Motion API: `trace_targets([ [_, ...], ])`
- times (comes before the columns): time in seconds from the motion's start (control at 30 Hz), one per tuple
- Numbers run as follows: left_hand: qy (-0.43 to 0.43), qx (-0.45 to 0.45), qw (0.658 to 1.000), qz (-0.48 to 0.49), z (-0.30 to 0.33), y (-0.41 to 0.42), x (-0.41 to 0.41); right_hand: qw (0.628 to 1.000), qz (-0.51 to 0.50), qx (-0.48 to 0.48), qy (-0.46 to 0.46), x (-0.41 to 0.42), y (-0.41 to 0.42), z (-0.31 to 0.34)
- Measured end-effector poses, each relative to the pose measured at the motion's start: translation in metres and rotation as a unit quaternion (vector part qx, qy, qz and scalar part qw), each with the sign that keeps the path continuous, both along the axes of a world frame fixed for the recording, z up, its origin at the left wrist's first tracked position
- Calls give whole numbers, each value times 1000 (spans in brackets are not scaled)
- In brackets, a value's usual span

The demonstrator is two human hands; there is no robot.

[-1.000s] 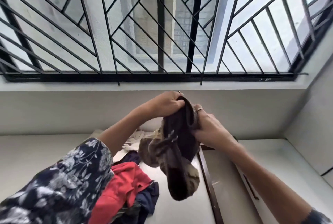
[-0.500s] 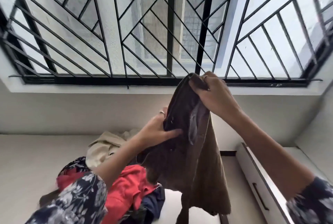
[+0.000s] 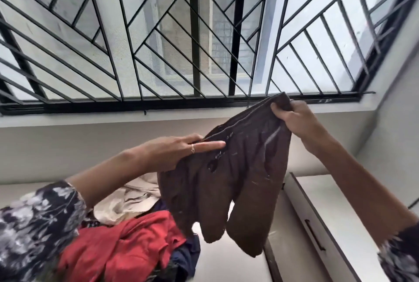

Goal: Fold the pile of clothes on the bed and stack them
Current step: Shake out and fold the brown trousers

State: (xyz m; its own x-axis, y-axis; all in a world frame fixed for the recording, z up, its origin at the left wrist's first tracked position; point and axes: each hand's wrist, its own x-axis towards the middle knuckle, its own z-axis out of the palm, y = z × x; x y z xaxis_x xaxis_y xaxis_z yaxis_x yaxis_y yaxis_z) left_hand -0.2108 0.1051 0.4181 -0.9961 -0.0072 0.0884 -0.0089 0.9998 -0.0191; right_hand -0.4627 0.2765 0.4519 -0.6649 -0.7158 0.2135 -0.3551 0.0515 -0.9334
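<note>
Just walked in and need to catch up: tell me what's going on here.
A person is holding up a dark brown garment over the bed. The right hand grips one top corner; the left hand holds the other edge, fingers extended. It hangs unfolded. A pile with red, cream and navy clothes waits below.

Shorts (image 3: 238, 168) above clothes pile (image 3: 127, 247) on bed (image 3: 231, 266)

Soft daylight through the barred window (image 3: 204, 32); wide-angle edge warp, slight blur.

Two hands (image 3: 181, 152), four garments (image 3: 238, 179)
</note>
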Motion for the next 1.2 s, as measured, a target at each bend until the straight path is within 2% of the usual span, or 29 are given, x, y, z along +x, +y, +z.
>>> trace_targets([
  [0.07,-99,-89,991,-22,16,8,-5,1000,9,10,0,0,4,-6],
  [0.13,-198,-109,974,-9,24,17,-16,1000,18,24,3,4,6,-10],
  [0.23,-327,-40,940,89,29,23,-40,999,29,41,12,11,7,-19],
  [0.3,-349,38,923,160,30,20,-50,998,20,48,28,13,8,-28],
  [0.43,-282,285,884,242,18,6,-51,994,4,58,90,29,17,-53],
  [0.5,-228,369,863,259,12,6,-52,990,5,53,127,50,22,-65],
  [0.57,-173,427,847,266,9,10,-56,987,10,34,157,72,22,-75],
  [0.73,-93,553,789,250,4,11,-66,991,58,14,121,111,12,-93],
  [0.83,-71,588,762,261,4,16,-70,990,84,50,105,136,9,-99],
  [0.93,-68,602,738,296,6,30,-72,970,176,114,126,157,6,-109],
  [0.97,-70,585,753,294,2,30,-72,964,208,114,118,159,6,-111],
  [1.0,-72,534,793,285,-2,29,-71,966,219,97,98,157,6,-108],
  [1.07,-59,447,852,264,-5,27,-62,986,151,26,62,141,5,-103],
  [1.13,-80,408,876,246,-7,24,-55,996,38,-19,80,115,2,-98],
  [1.2,-127,335,909,215,0,31,-53,990,31,22,134,88,-3,-86],
])
